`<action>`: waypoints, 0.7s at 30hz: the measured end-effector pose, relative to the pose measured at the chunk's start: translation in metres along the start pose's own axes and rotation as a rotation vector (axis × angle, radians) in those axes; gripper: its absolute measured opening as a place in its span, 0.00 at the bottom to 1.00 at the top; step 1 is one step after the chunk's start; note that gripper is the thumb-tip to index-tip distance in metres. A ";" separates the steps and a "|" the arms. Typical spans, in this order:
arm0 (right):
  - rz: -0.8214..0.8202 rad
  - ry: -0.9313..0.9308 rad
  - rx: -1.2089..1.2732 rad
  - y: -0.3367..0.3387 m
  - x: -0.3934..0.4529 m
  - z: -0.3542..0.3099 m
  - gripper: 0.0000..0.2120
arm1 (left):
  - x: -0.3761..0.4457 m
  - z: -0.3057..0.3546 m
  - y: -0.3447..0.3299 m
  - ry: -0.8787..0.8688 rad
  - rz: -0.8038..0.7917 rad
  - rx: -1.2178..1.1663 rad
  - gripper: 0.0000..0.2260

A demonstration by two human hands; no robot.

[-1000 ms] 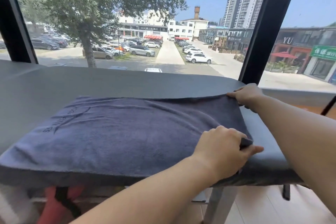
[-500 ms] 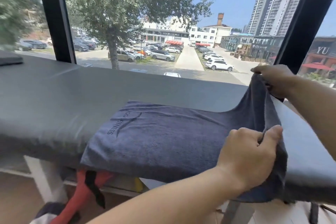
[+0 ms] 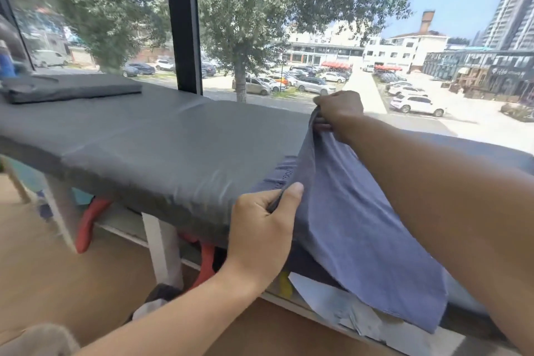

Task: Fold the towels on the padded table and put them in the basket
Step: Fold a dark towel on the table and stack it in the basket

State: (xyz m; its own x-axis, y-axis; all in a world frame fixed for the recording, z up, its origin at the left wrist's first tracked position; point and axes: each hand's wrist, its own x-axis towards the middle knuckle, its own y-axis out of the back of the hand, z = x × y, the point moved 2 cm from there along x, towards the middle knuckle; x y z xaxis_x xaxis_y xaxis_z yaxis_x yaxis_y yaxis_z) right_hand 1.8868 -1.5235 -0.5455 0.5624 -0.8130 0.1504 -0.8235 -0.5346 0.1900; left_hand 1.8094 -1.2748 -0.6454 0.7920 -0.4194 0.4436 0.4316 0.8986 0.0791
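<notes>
A blue-grey towel is lifted over the right part of a grey padded table, its lower end hanging over the near edge. The left hand pinches its near edge and the right hand grips its far edge. A folded dark towel lies at the table's far left.

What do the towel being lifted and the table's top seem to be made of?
Towel: soft blue-grey cloth, probably terry or microfibre; matte, fine nap, drapes limply from both hands. Table top: likely vinyl or faux leather over padding; dark grey, smooth, faint sheen, rounded wrinkled edge.
</notes>
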 end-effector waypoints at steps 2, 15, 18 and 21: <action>-0.101 -0.038 -0.109 -0.030 0.002 0.017 0.13 | 0.005 -0.025 0.024 0.110 -0.027 0.078 0.26; -0.364 0.183 -0.838 -0.046 0.017 0.080 0.10 | 0.002 -0.087 0.059 0.517 -0.206 0.062 0.13; -0.388 0.188 -0.813 -0.048 0.020 0.080 0.06 | 0.002 -0.088 0.052 0.451 -0.190 0.057 0.11; -0.352 0.164 -0.764 -0.047 0.024 0.084 0.06 | 0.005 -0.080 0.050 0.340 -0.096 0.049 0.11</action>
State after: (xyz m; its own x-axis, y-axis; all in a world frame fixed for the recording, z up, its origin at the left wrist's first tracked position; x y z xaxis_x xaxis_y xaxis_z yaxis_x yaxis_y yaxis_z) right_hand 1.9327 -1.5379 -0.6322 0.8281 -0.5537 0.0869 -0.3559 -0.3997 0.8447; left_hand 1.8692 -1.2423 -0.7112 0.8511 -0.5134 0.1100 0.4961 0.8549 0.1518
